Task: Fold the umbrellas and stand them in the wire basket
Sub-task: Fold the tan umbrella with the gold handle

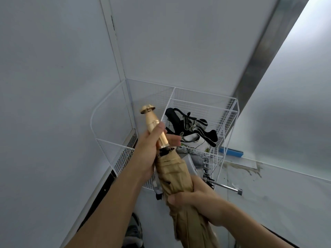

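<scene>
A tan folding umbrella (176, 173) with a gold handle points up and away from me, over the near rim of the white wire basket (202, 102). My left hand (152, 149) grips the lower part of the gold handle. My right hand (197, 196) wraps round the gathered tan canopy lower down. Inside the basket stands a black-and-white umbrella (193, 131), its black handle leaning to the left. Under my hands a grey umbrella (195, 161) lies against the basket front, and its metal shaft (227, 187) sticks out to the right over the floor.
The basket sits in a corner between white walls, with a grey metal post (258, 56) rising at the right. A blue object (232, 152) lies on the floor behind the basket. The floor to the right is stained. My shoe (134, 230) shows at the bottom.
</scene>
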Tool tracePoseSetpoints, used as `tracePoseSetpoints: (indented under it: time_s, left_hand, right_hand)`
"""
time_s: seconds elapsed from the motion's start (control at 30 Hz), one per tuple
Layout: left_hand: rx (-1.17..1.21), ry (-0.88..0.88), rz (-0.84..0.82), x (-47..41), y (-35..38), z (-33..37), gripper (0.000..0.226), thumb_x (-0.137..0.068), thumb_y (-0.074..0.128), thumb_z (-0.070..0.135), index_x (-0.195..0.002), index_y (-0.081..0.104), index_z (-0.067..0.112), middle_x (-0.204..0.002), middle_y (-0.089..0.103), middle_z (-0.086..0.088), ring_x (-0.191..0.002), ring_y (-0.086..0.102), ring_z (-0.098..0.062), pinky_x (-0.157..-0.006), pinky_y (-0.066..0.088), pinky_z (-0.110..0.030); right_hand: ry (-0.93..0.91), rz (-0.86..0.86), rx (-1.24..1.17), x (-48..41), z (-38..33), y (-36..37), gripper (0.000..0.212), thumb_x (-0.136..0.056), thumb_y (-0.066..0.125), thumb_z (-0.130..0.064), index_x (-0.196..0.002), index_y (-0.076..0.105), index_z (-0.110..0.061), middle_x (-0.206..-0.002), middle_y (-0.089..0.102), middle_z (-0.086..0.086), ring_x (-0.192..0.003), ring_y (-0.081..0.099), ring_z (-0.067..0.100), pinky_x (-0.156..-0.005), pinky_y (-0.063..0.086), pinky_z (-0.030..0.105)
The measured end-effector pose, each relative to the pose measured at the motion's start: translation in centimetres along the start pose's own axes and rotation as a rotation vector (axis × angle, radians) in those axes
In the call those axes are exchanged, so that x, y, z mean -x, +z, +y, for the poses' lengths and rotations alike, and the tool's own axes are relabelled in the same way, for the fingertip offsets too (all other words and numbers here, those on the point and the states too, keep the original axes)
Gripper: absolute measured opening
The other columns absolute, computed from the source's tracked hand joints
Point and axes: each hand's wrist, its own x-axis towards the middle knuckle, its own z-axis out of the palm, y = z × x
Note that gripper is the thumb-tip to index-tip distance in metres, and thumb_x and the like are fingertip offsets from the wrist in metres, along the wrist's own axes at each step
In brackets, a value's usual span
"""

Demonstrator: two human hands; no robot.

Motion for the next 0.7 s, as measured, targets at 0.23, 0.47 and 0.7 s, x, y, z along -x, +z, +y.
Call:
tracePoseSetpoints:
  time_s: [0.23,0.47,0.7]
  left_hand:
    - [-0.654,0.291,0.313,-2.4,-1.6,-0.7,0.033,-0.100,0.049,0.038,-0.116,0.062,0.011,-0.113,0.059,0.001,-0.106,0.056,-0.016,-0.090,0.041,-0.030]
    - [-0.968,0.167,0.200,-5.0,-2.6,-2.5,0.049,-0.100,0.051,0.031,-0.145,0.041,0.015,-0.140,0.047,-0.009,-0.125,0.049,-0.025,-0.103,0.037,-0.033]
    - [-0.923,0.114,0.083,-5.7,-2.4,-2.7,0.044,-0.098,0.054,0.028,-0.139,0.044,0.016,-0.129,0.056,-0.001,-0.120,0.053,-0.020,-0.091,0.039,-0.027]
  right_hand:
    - [-0.126,0.373,0.157,-0.9,-4.5,-1.7,0.017,-0.085,0.072,-0.029,-0.097,0.062,-0.021,-0.084,0.070,0.007,-0.071,0.068,0.018,-0.077,0.060,0.046]
    - [-0.629,0.822,0.310,-6.9,-17.5,-8.5,0.050,-0.077,0.080,-0.038,-0.117,0.054,-0.024,-0.105,0.068,-0.010,-0.096,0.066,0.011,-0.087,0.055,0.039]
    - [-0.663,0.821,0.250,-14.4,-21.2,-13.5,0.064,-0.067,0.088,-0.019,-0.123,0.058,-0.015,-0.115,0.068,-0.006,-0.105,0.065,0.013,-0.095,0.055,0.037]
